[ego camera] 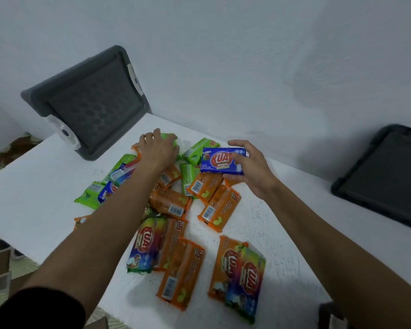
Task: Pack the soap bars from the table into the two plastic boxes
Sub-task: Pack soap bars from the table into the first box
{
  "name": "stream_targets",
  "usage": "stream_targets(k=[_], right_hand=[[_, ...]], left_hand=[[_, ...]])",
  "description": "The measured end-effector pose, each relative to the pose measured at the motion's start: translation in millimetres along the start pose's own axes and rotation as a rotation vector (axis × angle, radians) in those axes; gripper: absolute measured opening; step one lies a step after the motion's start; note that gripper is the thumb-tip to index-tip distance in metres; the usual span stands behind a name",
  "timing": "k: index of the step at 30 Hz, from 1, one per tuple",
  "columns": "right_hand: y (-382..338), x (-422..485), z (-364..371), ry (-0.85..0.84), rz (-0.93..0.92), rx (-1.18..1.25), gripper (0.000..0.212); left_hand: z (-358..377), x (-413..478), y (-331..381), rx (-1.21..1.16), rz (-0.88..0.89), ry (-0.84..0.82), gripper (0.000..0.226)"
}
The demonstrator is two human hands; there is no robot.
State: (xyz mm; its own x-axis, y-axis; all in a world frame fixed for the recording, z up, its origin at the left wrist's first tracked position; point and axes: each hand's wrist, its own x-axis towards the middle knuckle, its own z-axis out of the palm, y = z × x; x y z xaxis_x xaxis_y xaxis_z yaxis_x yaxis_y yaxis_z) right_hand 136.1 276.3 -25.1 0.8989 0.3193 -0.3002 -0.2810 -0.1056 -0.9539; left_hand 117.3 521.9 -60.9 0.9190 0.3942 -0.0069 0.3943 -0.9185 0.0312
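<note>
The right grip point(241, 166) holds a blue soap bar point(223, 161) lifted above the pile. Its thumb lies on the near long edge, and its fingers wrap the far edge and the right end, so the printed face shows. The left grip point(159, 149) reaches further in, palm down on a green soap bar point(171, 138) at the far edge of the pile, with its fingers curled over that bar.

The other soap bars lie loose on the white surface point(45, 174), between and under the two forearms. Several orange bars point(220, 207) sit just below the lifted blue one, some overlapping. More green bars point(196, 150) lie between the two grips. A rainbow-wrapped bar point(145, 248) lies near the left forearm, touching orange ones. Another rainbow bar point(246, 279) rests on an orange bar at the near edge. The left forearm crosses over green and blue bars and partly hides them.

A grey box point(88, 105) with white latches is tipped against the wall point(247, 67) at the far left corner, near the left grip. A darker box point(384, 181) sits at the right, well apart from the pile.
</note>
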Motion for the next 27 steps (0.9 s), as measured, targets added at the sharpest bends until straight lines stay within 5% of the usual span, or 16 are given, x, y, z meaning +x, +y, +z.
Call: stream_targets(k=[4, 10, 27], right_hand=[[3, 5, 2, -0.007, 0.034, 0.016, 0.023], [7, 6, 3, -0.011, 0.063, 0.051, 0.019], [7, -8, -6, -0.025, 0.093, 0.036, 0.015]], left_hand=[[0, 19, 7, 0.142, -0.042, -0.206, 0.049], [1, 30, 16, 0.208, -0.024, -0.256, 0.048], [-4, 35, 25, 0.006, 0.026, -0.074, 0.027]])
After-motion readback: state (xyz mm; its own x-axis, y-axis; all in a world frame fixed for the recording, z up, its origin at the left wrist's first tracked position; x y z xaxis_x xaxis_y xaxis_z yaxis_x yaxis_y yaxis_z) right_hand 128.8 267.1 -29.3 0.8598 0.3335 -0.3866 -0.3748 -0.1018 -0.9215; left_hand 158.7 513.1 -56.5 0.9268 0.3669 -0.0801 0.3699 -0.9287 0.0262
